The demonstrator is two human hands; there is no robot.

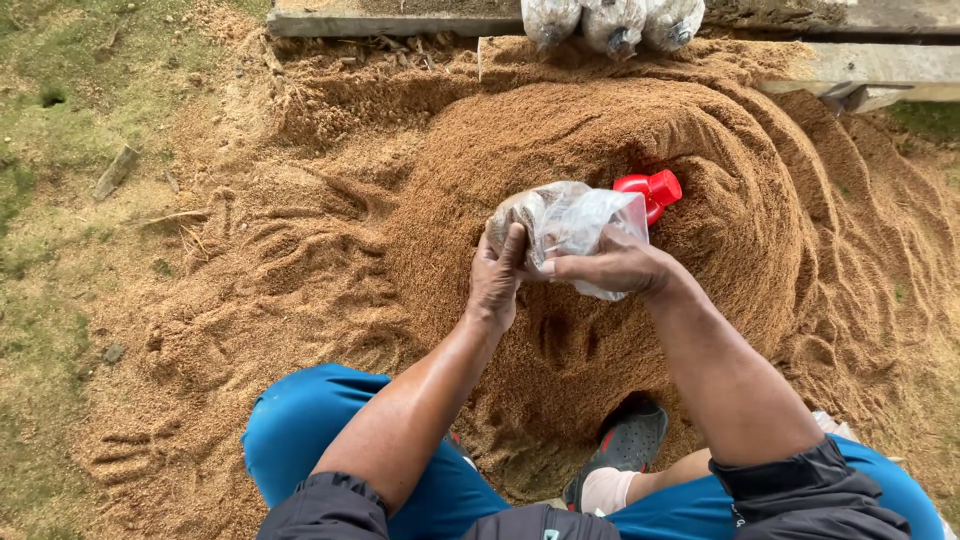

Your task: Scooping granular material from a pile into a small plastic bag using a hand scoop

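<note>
1. Left hand (pixel 495 275) clamped on the lower left side of a clear plastic bag (pixel 570 225), fingers wrapped over the filled part.
2. Right hand (pixel 610 268) closed on the bag's loose upper film from the right, thumb pointing left, pinching plastic.
3. Bag held up between both hands, just above the sawdust pile (pixel 600 130), not resting on it; brownish fill visible in the left portion, right portion crumpled and see-through, looks only partly filled.
4. Red scoop (pixel 650 190) lying on the pile just behind the bag, touched by neither hand.
5. Three filled, tied bags (pixel 612 22) lined up at the far edge against wooden planks (pixel 880 65), well apart from the hands.
6. Hollow dug in the pile near the dark shoe (pixel 628 440), blue trouser legs (pixel 300 420) on either side.
7. Progress judged: some bags look done, current bag partway loaded, mouth not yet tied; cannot tell whether open or twisted. Plenty of sawdust left.
</note>
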